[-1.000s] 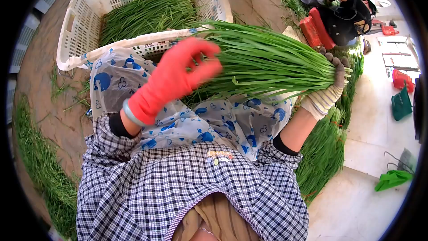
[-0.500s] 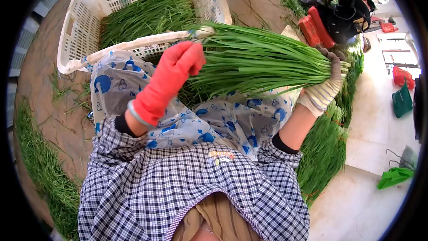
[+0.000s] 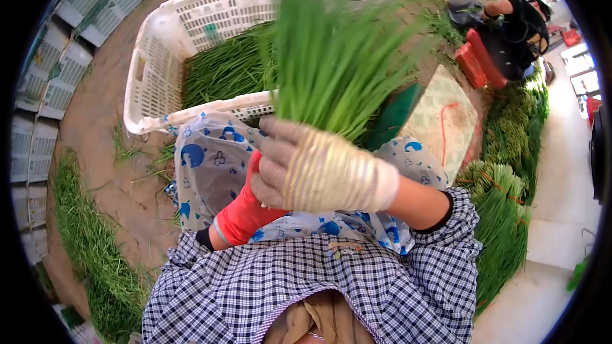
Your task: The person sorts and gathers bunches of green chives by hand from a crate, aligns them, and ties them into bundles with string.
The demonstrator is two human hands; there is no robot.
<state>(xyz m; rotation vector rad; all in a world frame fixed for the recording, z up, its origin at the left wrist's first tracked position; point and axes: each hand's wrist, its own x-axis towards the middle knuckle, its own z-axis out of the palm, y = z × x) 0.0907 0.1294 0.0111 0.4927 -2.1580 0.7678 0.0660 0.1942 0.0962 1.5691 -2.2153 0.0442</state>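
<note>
Head view: the right hand [image 3: 325, 169], in a striped glove, is wrapped round the base of the chive bunch [image 3: 331, 89], fanned upright beside the white crate [image 3: 210, 107]; the red-gloved left hand [image 3: 243, 215] is half hidden, its grip untellable. No tie shows, so a slack hold could spill stalks. The chest print [image 3: 344, 250] is unreadable.

We can read no words, numbers or signs; the little print [image 3: 345, 250] on the checked smock [image 3: 306, 271] is too small for us to make out
</note>
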